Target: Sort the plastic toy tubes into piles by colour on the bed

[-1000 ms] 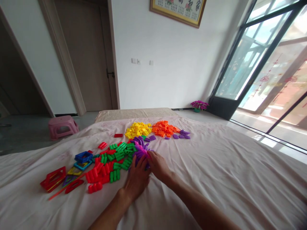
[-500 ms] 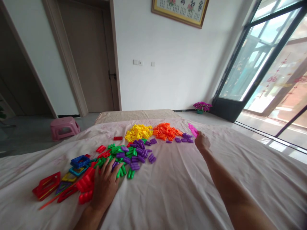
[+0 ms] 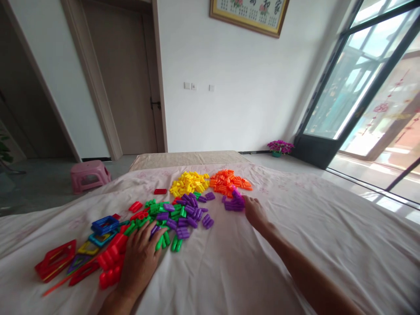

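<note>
My left hand [image 3: 142, 251] lies over the near edge of the green blocks [image 3: 164, 239], fingers spread. Red blocks [image 3: 110, 262] lie against its outer side. My right hand [image 3: 256, 213] is closed on a bright pink plastic piece [image 3: 236, 192], mostly hidden by blocks and fingers. That piece is against a small cluster of purple blocks [image 3: 233, 205], just below the orange block pile [image 3: 226, 181]. More purple blocks [image 3: 192, 214] are mixed with the green ones in the middle.
A yellow block pile [image 3: 188, 181] sits left of the orange one. Red, blue and yellow frame-shaped tiles [image 3: 105, 224] lie at the left on the creased cloth [image 3: 223, 271]. A pink stool [image 3: 90, 175] stands on the floor beyond the left edge.
My right hand has swept left and nearer with the pink piece. The purple blocks by the orange pile have moved left into a tighter cluster. My left hand has stayed nearly in place.
</note>
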A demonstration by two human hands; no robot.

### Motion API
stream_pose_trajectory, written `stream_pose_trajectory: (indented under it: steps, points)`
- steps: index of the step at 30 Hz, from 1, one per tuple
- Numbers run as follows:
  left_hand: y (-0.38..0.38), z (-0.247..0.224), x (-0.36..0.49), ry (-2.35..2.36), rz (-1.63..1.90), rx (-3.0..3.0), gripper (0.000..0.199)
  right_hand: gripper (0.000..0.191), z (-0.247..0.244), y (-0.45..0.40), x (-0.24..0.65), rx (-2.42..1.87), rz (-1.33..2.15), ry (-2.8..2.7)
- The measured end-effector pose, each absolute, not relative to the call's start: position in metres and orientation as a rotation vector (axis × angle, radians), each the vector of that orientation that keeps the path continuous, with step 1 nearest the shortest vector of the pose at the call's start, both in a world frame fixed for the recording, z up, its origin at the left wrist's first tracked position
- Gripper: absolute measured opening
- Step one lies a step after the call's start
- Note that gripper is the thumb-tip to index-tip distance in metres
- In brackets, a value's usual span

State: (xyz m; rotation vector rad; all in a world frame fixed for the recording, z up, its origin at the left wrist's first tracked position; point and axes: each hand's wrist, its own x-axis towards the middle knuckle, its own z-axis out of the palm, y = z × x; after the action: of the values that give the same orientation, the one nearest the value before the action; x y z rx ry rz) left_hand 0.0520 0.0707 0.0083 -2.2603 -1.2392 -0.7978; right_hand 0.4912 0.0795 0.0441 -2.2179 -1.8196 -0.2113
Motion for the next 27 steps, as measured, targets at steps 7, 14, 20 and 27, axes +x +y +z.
stream_pose_trajectory:
  steps: [7,14,20,27]
  points:
    - [0.071,0.007,0.052,-1.216,-0.807,-2.265,0.041,0.039,0.054,0.086,0.477,-1.827,-0.106,-1.887]
    - [0.071,0.006,0.053,-1.255,-0.807,-2.270,0.041,0.051,0.072,0.160,0.585,-2.455,-0.182,-1.270]
    - [0.073,0.002,0.052,-1.268,-0.802,-2.267,0.041,0.044,0.059,0.199,0.584,-2.446,-0.060,-1.452]
    - [0.069,0.007,0.054,-1.309,-0.796,-2.267,0.042,0.039,0.049,0.198,0.536,-2.313,-0.074,-1.686]
